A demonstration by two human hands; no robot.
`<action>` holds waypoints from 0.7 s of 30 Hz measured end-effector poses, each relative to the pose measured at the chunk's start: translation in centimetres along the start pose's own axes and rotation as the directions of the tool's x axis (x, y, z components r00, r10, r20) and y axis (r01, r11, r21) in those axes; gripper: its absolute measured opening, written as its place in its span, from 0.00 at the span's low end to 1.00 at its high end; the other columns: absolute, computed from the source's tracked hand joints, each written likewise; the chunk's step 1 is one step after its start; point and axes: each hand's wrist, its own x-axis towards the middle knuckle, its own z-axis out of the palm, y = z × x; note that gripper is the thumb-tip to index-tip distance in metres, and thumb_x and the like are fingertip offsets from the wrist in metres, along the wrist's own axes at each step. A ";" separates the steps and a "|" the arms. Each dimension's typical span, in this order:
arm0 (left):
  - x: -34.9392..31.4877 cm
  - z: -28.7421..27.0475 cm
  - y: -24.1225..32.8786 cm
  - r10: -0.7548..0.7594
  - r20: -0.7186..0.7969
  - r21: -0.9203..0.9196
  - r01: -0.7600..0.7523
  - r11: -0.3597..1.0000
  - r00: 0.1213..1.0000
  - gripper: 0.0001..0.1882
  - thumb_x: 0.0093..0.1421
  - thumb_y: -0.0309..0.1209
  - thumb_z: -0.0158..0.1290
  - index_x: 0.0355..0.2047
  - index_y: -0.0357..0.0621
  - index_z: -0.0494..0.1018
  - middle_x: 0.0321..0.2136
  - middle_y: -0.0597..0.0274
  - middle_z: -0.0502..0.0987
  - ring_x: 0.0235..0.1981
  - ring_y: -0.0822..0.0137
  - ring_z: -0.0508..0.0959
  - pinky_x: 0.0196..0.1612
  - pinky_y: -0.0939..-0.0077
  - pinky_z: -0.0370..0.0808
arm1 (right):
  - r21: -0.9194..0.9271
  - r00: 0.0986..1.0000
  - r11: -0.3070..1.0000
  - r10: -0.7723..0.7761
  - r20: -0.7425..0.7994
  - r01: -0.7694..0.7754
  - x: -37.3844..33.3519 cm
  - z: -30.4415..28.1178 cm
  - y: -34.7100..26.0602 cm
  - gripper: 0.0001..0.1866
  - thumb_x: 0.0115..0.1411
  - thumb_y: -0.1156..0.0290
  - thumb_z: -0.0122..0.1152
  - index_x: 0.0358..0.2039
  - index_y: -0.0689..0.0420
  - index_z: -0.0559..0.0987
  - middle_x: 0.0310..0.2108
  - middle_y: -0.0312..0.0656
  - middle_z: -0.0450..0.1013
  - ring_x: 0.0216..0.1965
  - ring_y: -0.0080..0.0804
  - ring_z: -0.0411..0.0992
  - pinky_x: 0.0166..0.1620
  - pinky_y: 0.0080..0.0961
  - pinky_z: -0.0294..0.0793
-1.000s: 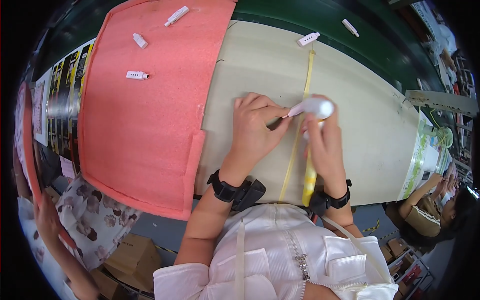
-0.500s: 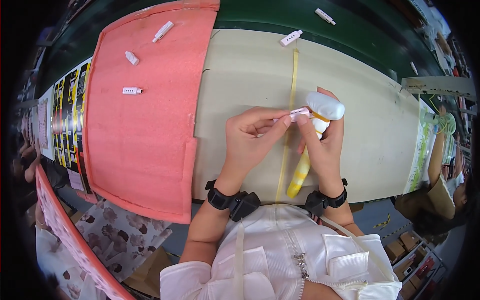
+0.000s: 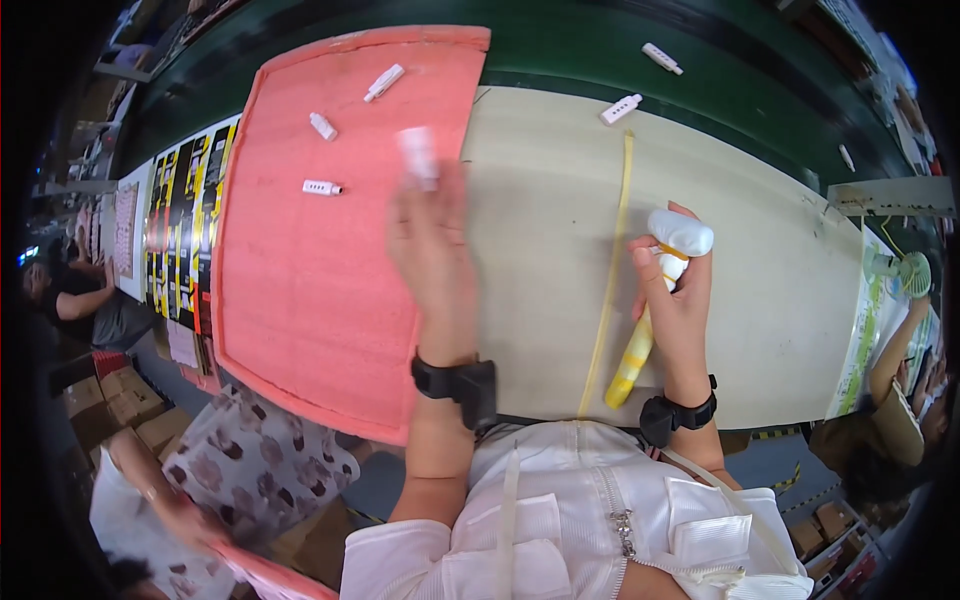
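My right hand [image 3: 680, 300] is closed around a mallet-like tool [image 3: 630, 368] with a pale, wrapped head [image 3: 681, 232] and a yellow handle pointing down toward me. Over the right part of the pink padded mat [image 3: 300, 290] is my left hand [image 3: 430, 250], smeared by motion. A small pale-pink stick-shaped device [image 3: 418, 155], also blurred, is at its fingertips; whether the fingers still grip it does not show. Farther up the mat lie similar devices: one at the far edge [image 3: 384, 83], one nearer the left [image 3: 322, 126] and one below that [image 3: 322, 187].
Along the far side runs a dark green surface [image 3: 560, 60], with more pale devices [image 3: 661, 58] on it or at its edge [image 3: 621, 109]. A yellow strip [image 3: 612, 260] crosses the grey tabletop [image 3: 540, 300]. Other people sit left and right; a small green fan [image 3: 905, 272] stands at right.
My left hand has moved from beside the right hand to the left, over the pink mat, and the device between the hands has gone with it. The right hand still grips the mallet-like tool.
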 end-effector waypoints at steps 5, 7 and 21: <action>2.1 1.0 -0.1 0.073 -0.160 0.191 -0.042 0.981 0.984 0.16 0.70 0.34 0.56 0.51 0.34 0.76 0.43 0.55 0.78 0.43 0.65 0.80 0.47 0.74 0.78 | 0.023 1.000 1.000 0.005 -0.007 -0.005 0.0 -0.3 -0.2 0.33 0.67 0.66 0.65 0.67 0.58 0.60 0.41 0.38 0.75 0.26 0.15 0.70 0.21 0.14 0.70; 2.9 2.9 -1.7 0.040 0.119 0.445 -0.089 0.891 0.992 0.15 0.69 0.33 0.57 0.51 0.36 0.76 0.42 0.55 0.79 0.42 0.66 0.80 0.46 0.74 0.78 | 0.043 1.000 0.999 0.014 0.013 -0.014 0.0 -0.3 -0.3 0.32 0.66 0.69 0.65 0.66 0.57 0.60 0.38 0.36 0.75 0.26 0.15 0.69 0.22 0.14 0.70; 4.3 11.1 -5.6 -0.067 0.788 0.579 -0.699 0.419 0.612 0.11 0.55 0.24 0.62 0.39 0.32 0.77 0.30 0.47 0.81 0.39 0.51 0.84 0.43 0.62 0.81 | 0.038 1.000 0.999 -0.009 0.018 0.008 0.5 -0.9 0.0 0.32 0.67 0.68 0.65 0.66 0.57 0.61 0.39 0.37 0.75 0.27 0.16 0.69 0.21 0.15 0.71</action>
